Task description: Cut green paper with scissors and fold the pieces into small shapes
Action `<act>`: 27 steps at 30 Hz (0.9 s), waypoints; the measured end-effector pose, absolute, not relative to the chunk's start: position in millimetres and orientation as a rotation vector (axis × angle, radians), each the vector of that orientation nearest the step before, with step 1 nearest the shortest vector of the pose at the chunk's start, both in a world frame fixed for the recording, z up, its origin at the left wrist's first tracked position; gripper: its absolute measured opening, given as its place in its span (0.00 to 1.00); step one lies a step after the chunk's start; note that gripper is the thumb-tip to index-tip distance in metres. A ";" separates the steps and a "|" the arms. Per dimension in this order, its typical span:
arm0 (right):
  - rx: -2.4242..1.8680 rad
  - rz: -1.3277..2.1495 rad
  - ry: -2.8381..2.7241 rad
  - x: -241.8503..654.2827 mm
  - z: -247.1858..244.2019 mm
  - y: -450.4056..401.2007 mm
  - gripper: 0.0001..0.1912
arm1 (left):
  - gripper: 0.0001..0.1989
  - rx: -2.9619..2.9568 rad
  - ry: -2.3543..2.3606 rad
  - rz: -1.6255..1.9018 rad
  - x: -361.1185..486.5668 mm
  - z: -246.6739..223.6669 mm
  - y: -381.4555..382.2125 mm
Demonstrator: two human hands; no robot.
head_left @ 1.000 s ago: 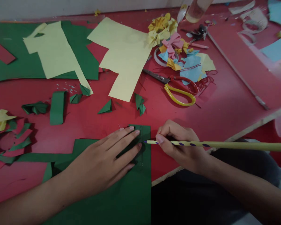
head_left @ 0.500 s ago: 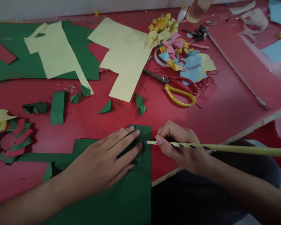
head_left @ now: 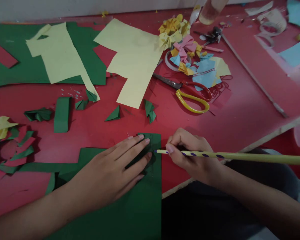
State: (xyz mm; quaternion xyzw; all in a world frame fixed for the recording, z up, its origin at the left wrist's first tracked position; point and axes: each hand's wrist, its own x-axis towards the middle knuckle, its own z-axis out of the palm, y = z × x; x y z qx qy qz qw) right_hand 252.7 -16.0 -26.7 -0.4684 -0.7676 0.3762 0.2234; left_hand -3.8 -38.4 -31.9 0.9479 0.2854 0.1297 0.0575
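Head view: left hand [head_left: 107, 173] flat on green paper [head_left: 130, 216], fingers slightly spread, gripping nothing; paper on worktop [head_left: 230, 116]. Right hand [head_left: 197, 160]: fingers closed around pencil [head_left: 250, 157], tip beside left fingers; contact unclear.

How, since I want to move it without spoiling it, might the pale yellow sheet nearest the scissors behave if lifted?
The pale yellow sheet looks thin and flat, so it is probably light and floppy. Its narrower lower part may droop or crease if lifted from the top. Yellow paper flowers crowd its right corner, so it might nudge them.
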 end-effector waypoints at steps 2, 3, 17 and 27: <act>-1.284 1.042 -2.111 251.7 -26.4 -15.0 0.12 | 0.18 2.874 0.866 0.387 -3.5 -31.7 -39.0; -1.280 1.047 -2.106 251.0 -26.1 -14.2 0.12 | 0.18 2.873 0.869 0.384 -3.4 -31.7 -39.3; -1.289 1.070 -1.963 242.4 -24.7 11.7 0.14 | 0.17 2.853 0.863 0.427 -3.4 -32.8 -39.2; -1.266 1.092 -1.797 239.7 -29.5 16.3 0.14 | 0.18 2.875 0.846 0.425 -5.2 -32.6 -39.2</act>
